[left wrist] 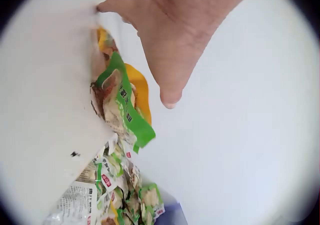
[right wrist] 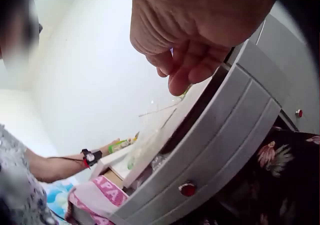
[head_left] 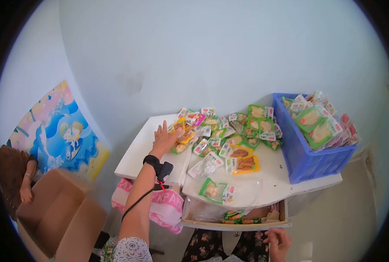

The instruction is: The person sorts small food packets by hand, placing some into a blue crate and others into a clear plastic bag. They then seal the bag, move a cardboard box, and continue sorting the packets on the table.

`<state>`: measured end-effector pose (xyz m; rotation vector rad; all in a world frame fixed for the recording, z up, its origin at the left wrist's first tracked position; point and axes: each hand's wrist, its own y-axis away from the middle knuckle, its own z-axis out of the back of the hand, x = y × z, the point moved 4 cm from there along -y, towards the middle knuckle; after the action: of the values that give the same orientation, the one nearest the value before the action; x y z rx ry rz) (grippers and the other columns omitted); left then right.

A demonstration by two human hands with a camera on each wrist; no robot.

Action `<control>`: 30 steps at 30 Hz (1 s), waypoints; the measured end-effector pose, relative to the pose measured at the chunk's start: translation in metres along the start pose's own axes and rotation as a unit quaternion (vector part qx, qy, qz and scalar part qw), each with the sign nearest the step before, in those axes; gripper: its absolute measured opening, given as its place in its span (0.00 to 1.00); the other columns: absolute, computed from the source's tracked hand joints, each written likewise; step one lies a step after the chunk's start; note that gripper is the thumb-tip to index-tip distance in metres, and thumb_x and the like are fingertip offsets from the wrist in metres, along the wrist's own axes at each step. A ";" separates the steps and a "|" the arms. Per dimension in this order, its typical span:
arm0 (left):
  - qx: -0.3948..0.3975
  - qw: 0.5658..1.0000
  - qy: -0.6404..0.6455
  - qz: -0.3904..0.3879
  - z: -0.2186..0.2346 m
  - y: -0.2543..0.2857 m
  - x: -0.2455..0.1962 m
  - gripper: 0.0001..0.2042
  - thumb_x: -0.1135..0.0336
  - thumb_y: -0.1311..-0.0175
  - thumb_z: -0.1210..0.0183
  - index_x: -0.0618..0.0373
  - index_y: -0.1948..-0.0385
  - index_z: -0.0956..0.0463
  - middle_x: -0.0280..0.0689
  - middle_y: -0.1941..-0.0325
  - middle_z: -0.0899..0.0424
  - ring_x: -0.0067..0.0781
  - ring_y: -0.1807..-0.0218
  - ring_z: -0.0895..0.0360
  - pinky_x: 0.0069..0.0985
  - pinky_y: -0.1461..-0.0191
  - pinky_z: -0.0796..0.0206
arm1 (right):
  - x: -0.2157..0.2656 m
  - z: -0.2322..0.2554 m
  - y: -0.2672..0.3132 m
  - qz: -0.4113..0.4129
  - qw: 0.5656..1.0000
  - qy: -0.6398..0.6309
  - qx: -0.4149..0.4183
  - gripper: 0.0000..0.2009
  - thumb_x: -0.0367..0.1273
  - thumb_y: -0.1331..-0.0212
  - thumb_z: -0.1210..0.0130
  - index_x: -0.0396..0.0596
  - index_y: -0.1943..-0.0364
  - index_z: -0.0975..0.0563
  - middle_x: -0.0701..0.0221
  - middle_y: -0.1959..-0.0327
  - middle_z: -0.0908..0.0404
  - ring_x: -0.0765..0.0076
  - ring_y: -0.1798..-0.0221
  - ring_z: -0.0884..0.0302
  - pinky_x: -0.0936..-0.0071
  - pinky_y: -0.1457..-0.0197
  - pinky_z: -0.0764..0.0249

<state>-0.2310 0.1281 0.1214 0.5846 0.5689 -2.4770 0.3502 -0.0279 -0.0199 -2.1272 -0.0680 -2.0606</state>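
Note:
My left hand [head_left: 165, 140] is stretched over the left part of the white table [head_left: 135, 159], fingers spread, at the edge of a heap of snack packets [head_left: 209, 126]. In the left wrist view its thumb points down past a green-edged packet [left wrist: 122, 105] and a yellow one [left wrist: 141, 92], gripping neither. My right hand [head_left: 278, 242] hangs before the table's right front, over my lap, fingers loosely curled with nothing in them. Nearest the front edge lie a green-and-clear packet [head_left: 213, 191] and two yellow-edged packets [head_left: 246, 164].
A blue crate [head_left: 303, 161] full of packets stands at the right. Below the tabletop an open drawer [head_left: 247, 226] holds plastic bags and small green packs. A pink towel [head_left: 166, 207] hangs beside it. At lower left is an open cardboard box [head_left: 59, 214], with another person's arm [head_left: 27, 185] near it.

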 end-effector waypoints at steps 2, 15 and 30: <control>0.004 0.999 -0.001 0.047 -0.007 -0.008 -0.001 0.55 0.19 0.42 0.49 0.46 0.18 0.52 0.56 0.15 0.54 0.65 0.15 0.60 0.65 0.19 0.65 | 0.011 -0.009 0.003 0.089 0.992 0.080 0.032 0.09 0.29 0.26 0.42 0.43 0.48 0.17 0.67 0.60 0.14 0.76 0.63 0.19 0.75 0.62 0.22; 0.183 0.967 -0.081 -0.161 -0.087 -0.028 -0.097 0.50 0.22 0.38 0.49 0.44 0.19 0.47 0.46 0.14 0.51 0.50 0.14 0.58 0.61 0.18 0.66 | -0.012 -0.066 -0.010 0.217 0.949 0.189 0.125 0.06 0.24 0.34 0.42 0.41 0.56 0.17 0.56 0.62 0.15 0.45 0.60 0.16 0.58 0.58 0.21; 0.027 0.968 0.093 -0.230 -0.020 0.065 -0.119 0.21 0.58 0.25 0.42 0.61 0.37 0.25 0.50 0.41 0.17 0.50 0.39 0.20 0.40 0.35 0.29 | -0.039 -0.055 -0.014 0.120 0.954 0.207 0.180 0.10 0.23 0.43 0.38 0.47 0.57 0.16 0.62 0.70 0.17 0.48 0.68 0.18 0.60 0.65 0.23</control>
<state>-0.0970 0.1340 0.1478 0.7874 0.7850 -2.8971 0.2924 -0.0197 -0.0564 -1.3942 -0.1114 -2.1062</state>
